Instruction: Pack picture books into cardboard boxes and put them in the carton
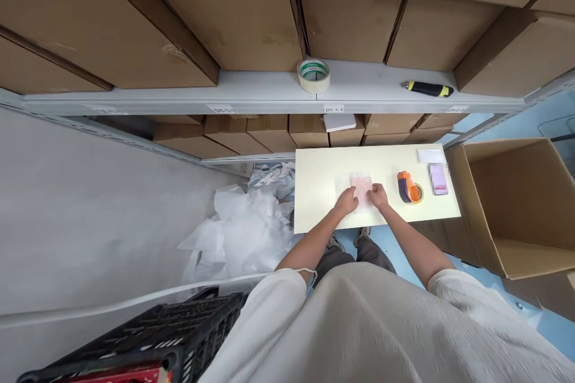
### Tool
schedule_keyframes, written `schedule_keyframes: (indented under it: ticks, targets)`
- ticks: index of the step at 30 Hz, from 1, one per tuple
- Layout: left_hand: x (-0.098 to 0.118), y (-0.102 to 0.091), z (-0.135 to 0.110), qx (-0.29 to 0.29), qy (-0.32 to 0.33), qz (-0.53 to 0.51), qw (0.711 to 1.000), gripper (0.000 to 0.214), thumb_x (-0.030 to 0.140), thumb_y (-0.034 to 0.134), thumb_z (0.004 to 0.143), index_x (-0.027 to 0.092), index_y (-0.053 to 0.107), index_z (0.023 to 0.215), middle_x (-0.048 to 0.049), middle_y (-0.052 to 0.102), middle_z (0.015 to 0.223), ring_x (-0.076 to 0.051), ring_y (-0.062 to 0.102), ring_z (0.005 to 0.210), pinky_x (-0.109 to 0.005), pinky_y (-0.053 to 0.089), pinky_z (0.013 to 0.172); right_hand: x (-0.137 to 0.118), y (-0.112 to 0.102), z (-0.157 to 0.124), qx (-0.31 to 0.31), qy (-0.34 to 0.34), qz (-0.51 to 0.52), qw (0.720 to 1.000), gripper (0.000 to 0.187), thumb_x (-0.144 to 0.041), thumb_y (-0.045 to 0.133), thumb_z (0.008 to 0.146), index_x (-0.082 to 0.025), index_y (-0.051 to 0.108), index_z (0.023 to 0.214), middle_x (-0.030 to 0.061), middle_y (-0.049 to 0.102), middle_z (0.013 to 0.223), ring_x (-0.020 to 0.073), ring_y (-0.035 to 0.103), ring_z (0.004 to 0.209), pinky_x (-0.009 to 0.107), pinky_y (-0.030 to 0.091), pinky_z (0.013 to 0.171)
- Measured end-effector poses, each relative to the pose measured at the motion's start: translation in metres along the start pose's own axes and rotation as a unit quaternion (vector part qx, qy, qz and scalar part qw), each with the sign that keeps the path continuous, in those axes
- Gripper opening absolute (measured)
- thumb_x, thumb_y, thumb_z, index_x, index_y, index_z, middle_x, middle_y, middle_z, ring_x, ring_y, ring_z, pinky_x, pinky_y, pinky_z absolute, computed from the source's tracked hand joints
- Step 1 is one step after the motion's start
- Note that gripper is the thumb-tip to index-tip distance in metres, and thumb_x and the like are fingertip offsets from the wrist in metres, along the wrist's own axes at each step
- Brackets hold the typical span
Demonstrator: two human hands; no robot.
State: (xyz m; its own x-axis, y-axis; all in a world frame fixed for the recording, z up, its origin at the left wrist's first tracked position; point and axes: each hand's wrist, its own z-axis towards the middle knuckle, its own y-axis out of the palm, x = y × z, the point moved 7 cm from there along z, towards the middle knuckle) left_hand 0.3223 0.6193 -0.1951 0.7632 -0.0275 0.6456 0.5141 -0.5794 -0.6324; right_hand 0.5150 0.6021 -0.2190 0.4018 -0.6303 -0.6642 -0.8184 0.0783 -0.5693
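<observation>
A flat pink packet (362, 184), apparently in a thin pale wrap, lies on the cream tabletop (317, 179). My left hand (347, 202) pinches its left edge. On the opposite side, the fingers of my right hand (378, 195) are closed on the packet's right edge. Just right of my right hand sits an orange and dark blue tape dispenser (405, 185) with a roll of yellowish tape. Farther right are a purple printed packet (438, 179), partly blurred out, and a white slip (431, 156).
A shelf (269, 87) with cardboard boxes (224, 18) crosses in front, bearing a tape roll (313, 76) and a black-yellow cutter (429, 89). An open carton (521, 203) stands right. White wrapping sheets (242, 230) pile up left, above a black crate (179, 335).
</observation>
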Motion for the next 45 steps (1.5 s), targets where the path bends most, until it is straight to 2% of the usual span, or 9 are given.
schedule_keyframes:
  ticks: [6,11,14,20,26,31,34,40,45]
  targets:
    - [-0.006,-0.009,-0.008,0.026,-0.019,-0.060,0.998,0.052,0.015,0.059,0.100,0.021,0.061,0.152,-0.0123,0.071,0.148,-0.027,0.068,0.136,-0.038,0.050,0.118,-0.024,-0.002,-0.008,0.003,0.011,0.117,0.993,0.034,-0.042,0.059,0.084,-0.025,0.063,0.113,0.0019,0.072,0.089,0.0214,0.070,0.082,0.032,0.056,0.074]
    - [-0.040,-0.046,-0.025,0.122,-0.100,-0.111,0.981,0.037,0.011,0.048,0.103,0.022,0.070,0.131,-0.0094,0.077,0.135,-0.023,0.071,0.128,-0.035,0.054,0.110,-0.053,0.024,-0.024,-0.077,-0.001,0.182,0.980,0.028,-0.039,0.059,0.083,-0.023,0.064,0.106,0.0016,0.074,0.086,0.0185,0.073,0.077,0.029,0.055,0.070]
    - [-0.067,-0.066,-0.038,0.176,-0.163,-0.143,0.960,0.032,0.016,0.042,0.107,0.024,0.068,0.124,-0.0083,0.079,0.122,-0.022,0.074,0.117,-0.034,0.056,0.103,-0.050,0.037,-0.029,-0.080,0.005,0.146,0.986,0.025,-0.034,0.061,0.079,-0.022,0.066,0.100,0.0034,0.076,0.088,0.0194,0.074,0.079,0.030,0.056,0.071]
    - [-0.106,-0.075,-0.053,0.190,-0.247,-0.153,0.938,0.024,0.021,0.046,0.108,0.023,0.065,0.122,-0.0115,0.078,0.122,-0.026,0.075,0.118,-0.034,0.057,0.097,-0.035,0.059,-0.030,-0.073,-0.025,0.008,0.997,0.028,-0.032,0.058,0.076,-0.023,0.074,0.097,0.0036,0.078,0.090,0.0227,0.074,0.088,0.034,0.060,0.078]
    - [-0.112,-0.063,-0.052,0.140,-0.212,-0.187,0.949,0.028,0.019,0.054,0.104,0.025,0.064,0.129,-0.0075,0.081,0.122,-0.023,0.075,0.121,-0.034,0.056,0.103,-0.035,0.074,-0.028,-0.058,-0.005,-0.022,0.998,0.027,-0.028,0.061,0.070,-0.024,0.076,0.092,0.0036,0.079,0.092,0.0231,0.075,0.089,0.036,0.061,0.084]
    - [-0.108,-0.057,-0.051,0.126,-0.191,-0.218,0.949,0.027,0.017,0.059,0.100,0.024,0.065,0.126,-0.0077,0.080,0.128,-0.022,0.075,0.122,-0.032,0.056,0.103,-0.041,0.082,-0.028,-0.048,0.012,-0.054,0.997,0.012,-0.030,0.068,0.069,-0.025,0.070,0.080,0.0023,0.075,0.079,0.0226,0.072,0.079,0.033,0.059,0.073]
    - [-0.112,-0.060,-0.051,0.129,-0.189,-0.234,0.945,0.026,0.017,0.061,0.100,0.025,0.066,0.124,-0.0068,0.080,0.128,-0.022,0.075,0.122,-0.031,0.056,0.102,-0.048,0.088,-0.029,-0.041,0.022,-0.052,0.998,0.013,-0.029,0.071,0.068,-0.024,0.066,0.078,0.0016,0.074,0.078,0.0206,0.070,0.074,0.030,0.056,0.068]
    - [-0.129,-0.084,-0.055,0.170,-0.157,-0.238,0.943,0.032,0.013,0.061,0.100,0.022,0.066,0.130,-0.0100,0.074,0.138,-0.020,0.074,0.121,-0.032,0.058,0.104,-0.086,0.121,-0.022,-0.060,0.013,0.008,0.998,0.014,-0.028,0.071,0.068,-0.024,0.066,0.081,-0.0017,0.069,0.073,0.0184,0.067,0.070,0.028,0.055,0.064]
    - [-0.143,-0.116,-0.065,0.229,-0.098,-0.132,0.959,0.046,0.009,0.057,0.097,0.021,0.064,0.141,-0.0140,0.064,0.148,-0.025,0.058,0.146,-0.040,0.046,0.125,-0.128,0.164,-0.004,-0.060,0.005,0.051,0.997,0.015,-0.028,0.071,0.068,-0.023,0.069,0.083,-0.0001,0.073,0.077,0.0194,0.070,0.074,0.029,0.058,0.066]
